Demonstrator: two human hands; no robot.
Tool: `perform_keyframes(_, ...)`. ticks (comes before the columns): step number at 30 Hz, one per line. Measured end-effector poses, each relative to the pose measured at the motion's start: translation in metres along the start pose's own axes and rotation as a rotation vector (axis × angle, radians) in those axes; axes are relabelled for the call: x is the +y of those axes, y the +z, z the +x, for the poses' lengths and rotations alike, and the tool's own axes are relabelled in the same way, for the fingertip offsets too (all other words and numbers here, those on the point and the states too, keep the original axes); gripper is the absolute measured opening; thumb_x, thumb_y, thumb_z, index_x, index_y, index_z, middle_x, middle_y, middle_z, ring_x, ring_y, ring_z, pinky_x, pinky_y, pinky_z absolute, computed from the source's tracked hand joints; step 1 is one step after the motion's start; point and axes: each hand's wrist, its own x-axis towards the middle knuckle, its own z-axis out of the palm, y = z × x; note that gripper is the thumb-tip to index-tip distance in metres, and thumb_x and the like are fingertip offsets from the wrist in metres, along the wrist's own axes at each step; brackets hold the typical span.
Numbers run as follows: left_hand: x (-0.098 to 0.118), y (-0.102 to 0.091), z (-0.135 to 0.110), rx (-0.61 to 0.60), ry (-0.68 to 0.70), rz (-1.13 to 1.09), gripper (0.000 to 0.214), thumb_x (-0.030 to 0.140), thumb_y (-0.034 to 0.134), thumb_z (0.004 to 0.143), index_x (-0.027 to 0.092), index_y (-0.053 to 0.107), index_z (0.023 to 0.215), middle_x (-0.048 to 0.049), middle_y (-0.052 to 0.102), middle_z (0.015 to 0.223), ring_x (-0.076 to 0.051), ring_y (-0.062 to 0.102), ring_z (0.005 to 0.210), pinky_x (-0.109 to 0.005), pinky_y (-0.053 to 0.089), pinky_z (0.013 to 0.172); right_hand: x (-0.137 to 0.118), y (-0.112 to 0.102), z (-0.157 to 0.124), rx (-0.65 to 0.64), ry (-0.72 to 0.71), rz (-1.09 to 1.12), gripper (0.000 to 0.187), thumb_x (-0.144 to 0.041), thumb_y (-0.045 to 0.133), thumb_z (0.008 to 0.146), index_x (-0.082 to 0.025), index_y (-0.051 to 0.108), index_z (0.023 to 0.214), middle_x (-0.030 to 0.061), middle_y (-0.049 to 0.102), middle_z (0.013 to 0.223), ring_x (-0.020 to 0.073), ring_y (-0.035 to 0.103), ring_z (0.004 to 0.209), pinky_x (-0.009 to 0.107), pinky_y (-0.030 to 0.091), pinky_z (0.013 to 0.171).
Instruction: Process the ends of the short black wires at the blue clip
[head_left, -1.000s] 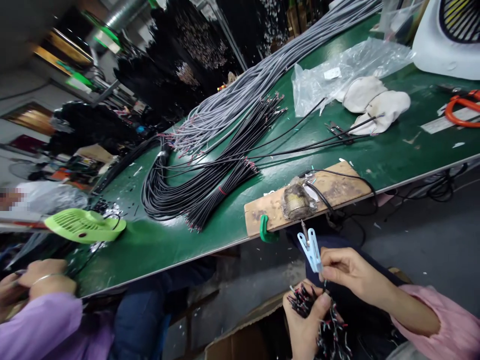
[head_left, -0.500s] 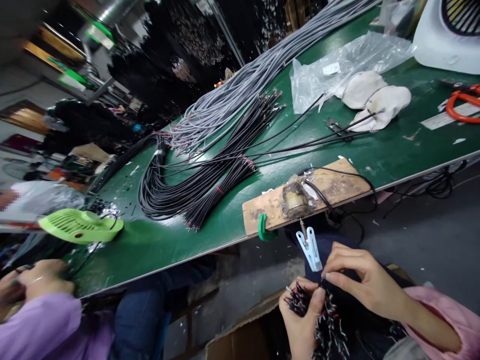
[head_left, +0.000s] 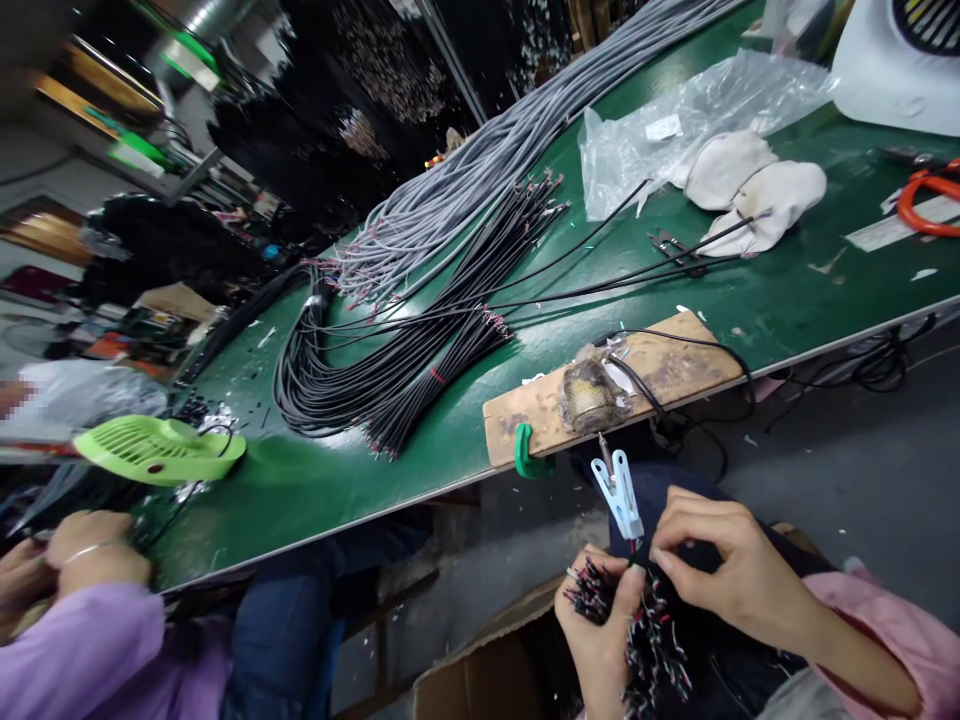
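Below the table edge, my left hand (head_left: 596, 640) is closed around a bundle of thin black cables (head_left: 656, 645) with red, white and black wire ends. Its thumb and forefinger pinch one cable, whose red tip points up at the jaws of a light blue clothespin (head_left: 621, 495). My right hand (head_left: 724, 550) is just right of that cable, thumb and fingertips drawn together. Anything between those fingertips is too small to make out. The clothespin hangs from a metal tip under a round, grimy holder (head_left: 589, 395) on a wooden board (head_left: 679, 365).
A green clamp (head_left: 525, 452) grips the board at the edge of the green table (head_left: 315, 510). Black cables (head_left: 405, 375), grey cables (head_left: 450, 200), white gloves (head_left: 780, 200), cutters (head_left: 675, 245) and orange scissors (head_left: 926, 205) lie on it. A co-worker's purple sleeve (head_left: 97, 645) is at left.
My right hand has drawn slightly right, away from the pinched cable. The cable's red tip now shows under the clothespin. My left hand keeps its hold on the bundle.
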Motion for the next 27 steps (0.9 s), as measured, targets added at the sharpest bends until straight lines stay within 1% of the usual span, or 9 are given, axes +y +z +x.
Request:
perform_keyframes(3,-0.001,0.000,0.000,-0.043,-0.013,-0.020,0.030,0.034,0.086,0.062,0.015,0.063,0.057,0.0033,0.054,0.058,-0.010,0.052,0.049,-0.021,0.046,0.048,0.000,-0.002,0.003,-0.050,0.082,0.086,0.001,-0.017,0.069,0.081,-0.017,0.071,0.081,0.0029,0.065,0.075,0.0171,0.055,0.070,0.029,0.042,0.066)
perform_keyframes(6,-0.003,-0.002,-0.001,-0.064,-0.089,-0.020,0.030,0.038,0.085,0.064,0.014,0.066,0.064,0.0026,0.058,0.057,-0.009,0.053,0.041,-0.021,0.046,0.043,-0.002,-0.002,0.006,-0.079,0.094,0.125,0.018,-0.024,0.064,0.088,-0.016,0.067,0.073,0.0036,0.063,0.072,0.0171,0.055,0.070,0.029,0.041,0.065)
perform_keyframes(10,-0.003,-0.003,-0.004,-0.083,-0.210,-0.026,0.032,0.042,0.082,0.069,0.014,0.065,0.070,0.0003,0.066,0.054,-0.010,0.054,0.033,-0.020,0.043,0.034,-0.002,0.003,0.005,0.012,0.011,0.101,0.022,-0.022,0.062,0.090,-0.016,0.063,0.069,0.0026,0.061,0.068,0.0170,0.055,0.067,0.032,0.041,0.070)
perform_keyframes(12,-0.003,-0.001,-0.006,-0.107,-0.223,-0.043,0.033,0.040,0.082,0.070,0.015,0.061,0.066,0.0016,0.064,0.051,-0.010,0.056,0.033,-0.019,0.044,0.034,0.000,0.007,0.002,0.080,-0.031,0.101,0.023,-0.019,0.062,0.089,-0.017,0.061,0.067,0.0014,0.060,0.065,0.0167,0.054,0.065,0.034,0.040,0.071)
perform_keyframes(15,-0.005,0.000,-0.010,-0.128,-0.241,-0.059,0.034,0.040,0.082,0.070,0.016,0.058,0.064,0.0038,0.062,0.050,-0.010,0.056,0.032,-0.019,0.046,0.035,0.002,0.012,-0.002,0.131,-0.084,0.098,0.021,-0.015,0.060,0.089,-0.017,0.059,0.068,0.0006,0.059,0.065,0.0166,0.053,0.065,0.034,0.040,0.069)
perform_keyframes(21,-0.008,-0.003,-0.008,-0.109,-0.260,-0.074,0.034,0.040,0.083,0.069,0.016,0.060,0.066,0.0005,0.067,0.058,-0.010,0.058,0.035,-0.020,0.048,0.038,0.007,0.018,-0.010,0.215,-0.238,0.053,0.015,-0.005,0.056,0.088,-0.018,0.061,0.081,0.0024,0.057,0.074,0.0173,0.050,0.074,0.031,0.040,0.068)
perform_keyframes(23,-0.003,-0.003,-0.005,-0.163,-0.262,-0.124,0.032,0.038,0.084,0.068,0.014,0.062,0.065,0.0006,0.066,0.058,-0.009,0.058,0.037,-0.019,0.047,0.040,0.007,0.017,-0.010,0.157,-0.163,0.164,0.013,-0.011,0.056,0.090,-0.018,0.060,0.080,0.0031,0.056,0.077,0.0178,0.050,0.076,0.031,0.040,0.069)
perform_keyframes(25,0.005,-0.002,-0.001,-0.245,-0.233,-0.184,0.030,0.036,0.085,0.067,0.014,0.065,0.062,0.0009,0.063,0.057,-0.009,0.059,0.038,-0.018,0.046,0.040,0.007,0.015,-0.006,-0.024,0.044,0.426,0.016,-0.024,0.057,0.092,-0.018,0.058,0.077,0.0024,0.054,0.077,0.0168,0.052,0.071,0.030,0.041,0.064)
perform_keyframes(27,0.012,-0.001,0.000,-0.272,-0.175,-0.205,0.027,0.034,0.087,0.065,0.014,0.069,0.062,0.0013,0.062,0.058,-0.009,0.059,0.041,-0.017,0.045,0.040,0.006,0.012,0.001,-0.209,0.259,0.699,0.025,-0.037,0.060,0.090,-0.018,0.055,0.075,0.0003,0.052,0.072,0.0147,0.051,0.062,0.027,0.040,0.057)
